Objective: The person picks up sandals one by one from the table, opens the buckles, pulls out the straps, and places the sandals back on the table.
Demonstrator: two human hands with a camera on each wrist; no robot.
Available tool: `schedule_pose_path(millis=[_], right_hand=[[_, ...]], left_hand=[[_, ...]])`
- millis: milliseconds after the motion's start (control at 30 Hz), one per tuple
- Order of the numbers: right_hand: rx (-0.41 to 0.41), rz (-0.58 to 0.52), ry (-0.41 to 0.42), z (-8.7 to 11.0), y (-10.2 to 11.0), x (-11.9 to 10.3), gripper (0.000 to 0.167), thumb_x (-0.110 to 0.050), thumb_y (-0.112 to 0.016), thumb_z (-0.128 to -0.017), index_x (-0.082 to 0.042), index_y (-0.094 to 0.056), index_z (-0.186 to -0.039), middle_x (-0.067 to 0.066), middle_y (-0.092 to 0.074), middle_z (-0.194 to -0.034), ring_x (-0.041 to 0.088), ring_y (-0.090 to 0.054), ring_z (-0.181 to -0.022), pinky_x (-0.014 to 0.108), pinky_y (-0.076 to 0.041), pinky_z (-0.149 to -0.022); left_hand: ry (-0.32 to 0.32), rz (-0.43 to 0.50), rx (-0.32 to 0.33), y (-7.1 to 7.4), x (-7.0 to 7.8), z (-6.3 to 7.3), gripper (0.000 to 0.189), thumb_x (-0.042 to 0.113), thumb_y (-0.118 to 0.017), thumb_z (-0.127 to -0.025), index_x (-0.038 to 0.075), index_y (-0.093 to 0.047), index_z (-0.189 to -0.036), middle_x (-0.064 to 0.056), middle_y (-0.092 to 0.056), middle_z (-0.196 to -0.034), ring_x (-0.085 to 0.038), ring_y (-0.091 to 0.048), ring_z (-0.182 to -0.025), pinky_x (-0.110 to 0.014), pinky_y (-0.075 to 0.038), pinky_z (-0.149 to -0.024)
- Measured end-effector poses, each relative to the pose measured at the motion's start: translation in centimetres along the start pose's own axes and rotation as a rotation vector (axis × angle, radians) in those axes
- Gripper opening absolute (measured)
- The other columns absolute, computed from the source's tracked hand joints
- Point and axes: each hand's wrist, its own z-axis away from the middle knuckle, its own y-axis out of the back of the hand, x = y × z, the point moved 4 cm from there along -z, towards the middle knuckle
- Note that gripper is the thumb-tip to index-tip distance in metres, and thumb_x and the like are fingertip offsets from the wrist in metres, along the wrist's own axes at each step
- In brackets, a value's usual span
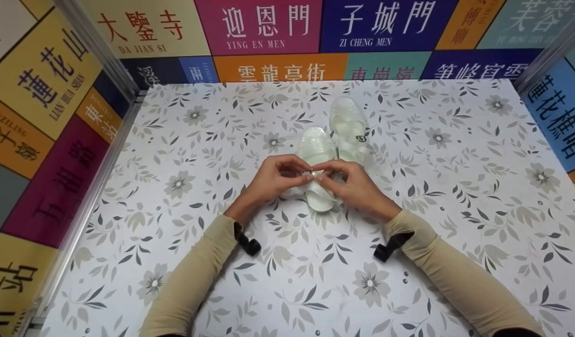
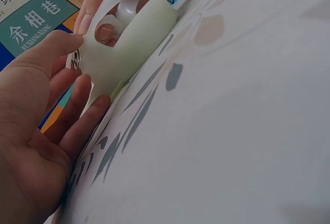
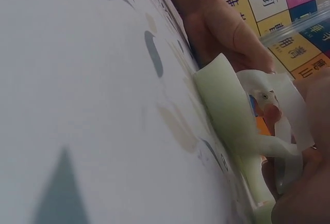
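Observation:
A pale green-white sandal (image 1: 321, 199) stands sole-down on the table with its heel toward me. Both my hands meet over its strap. My left hand (image 1: 274, 178) pinches the strap between thumb and forefinger, beside a small metal piece (image 2: 76, 59) seen in the left wrist view. From the other side my right hand (image 1: 355, 183) pinches the strap too, with fingertips nearly touching the left ones. The right wrist view shows the strap (image 3: 294, 108) looped above the heel (image 3: 223, 100). My fingers hide part of the fastening. The matching sandal (image 1: 347, 117) lies just beyond, to the right.
A white table (image 1: 287, 290) with a grey leaf and flower print spreads under everything. Coloured panels (image 1: 264, 28) with large characters stand along its back and sides. A small dark device (image 1: 250, 245) is strapped at the left wrist, another (image 1: 385, 250) at the right.

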Motion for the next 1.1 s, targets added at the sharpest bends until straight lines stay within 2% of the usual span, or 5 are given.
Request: schedule_pose_path(millis=[333, 633, 833, 933, 1100], right_hand=[[-0.007, -0.019, 0.005, -0.11, -0.03, -0.1, 0.029, -0.013, -0.073, -0.101, -0.026, -0.079, -0.126, 0.004, -0.071, -0.093, 0.019, -0.062, -0.078, 0.026, -0.052, -0.071], [-0.007, -0.018, 0.011, -0.02, 0.02, -0.16, 0.04, -0.002, -0.066, -0.096, -0.025, -0.079, -0.127, 0.003, -0.067, -0.089, 0.016, -0.059, -0.074, 0.024, -0.05, -0.065], [0.002, 0.012, 0.0, -0.05, -0.04, -0.06, 0.023, -0.025, -0.072, -0.105, -0.027, -0.079, -0.127, 0.002, -0.067, -0.087, 0.017, -0.061, -0.076, 0.025, -0.051, -0.064], [0.002, 0.014, -0.013, -0.02, -0.06, -0.01, 0.023, -0.037, -0.075, -0.104, -0.03, -0.079, -0.126, 0.003, -0.066, -0.089, 0.018, -0.062, -0.077, 0.025, -0.051, -0.063], [0.01, 0.003, -0.019, 0.07, 0.04, -0.14, 0.023, -0.024, -0.073, -0.104, -0.032, -0.079, -0.124, 0.004, -0.066, -0.088, 0.018, -0.061, -0.074, 0.025, -0.051, -0.061]], left_hand=[[-0.014, 0.003, -0.008, 0.01, 0.03, 0.11, 0.018, 0.015, -0.088, -0.092, 0.014, -0.082, -0.109, -0.005, -0.081, -0.099, -0.022, -0.076, -0.09, -0.031, -0.062, -0.082], [-0.026, 0.03, -0.014, -0.1, -0.04, -0.01, 0.017, 0.015, -0.087, -0.093, 0.011, -0.082, -0.109, -0.006, -0.081, -0.098, -0.022, -0.076, -0.089, -0.03, -0.062, -0.079], [-0.029, 0.039, -0.016, -0.11, -0.02, -0.03, 0.016, 0.013, -0.087, -0.093, 0.012, -0.082, -0.108, -0.006, -0.081, -0.099, -0.022, -0.076, -0.089, -0.029, -0.062, -0.079], [-0.026, 0.047, -0.02, -0.11, -0.01, -0.04, 0.016, 0.012, -0.087, -0.093, 0.012, -0.082, -0.108, -0.006, -0.081, -0.098, -0.022, -0.076, -0.088, -0.029, -0.062, -0.078], [-0.028, 0.041, -0.025, -0.08, 0.04, -0.07, 0.017, 0.011, -0.087, -0.093, 0.011, -0.082, -0.109, -0.006, -0.081, -0.102, -0.022, -0.076, -0.09, -0.03, -0.062, -0.08]])
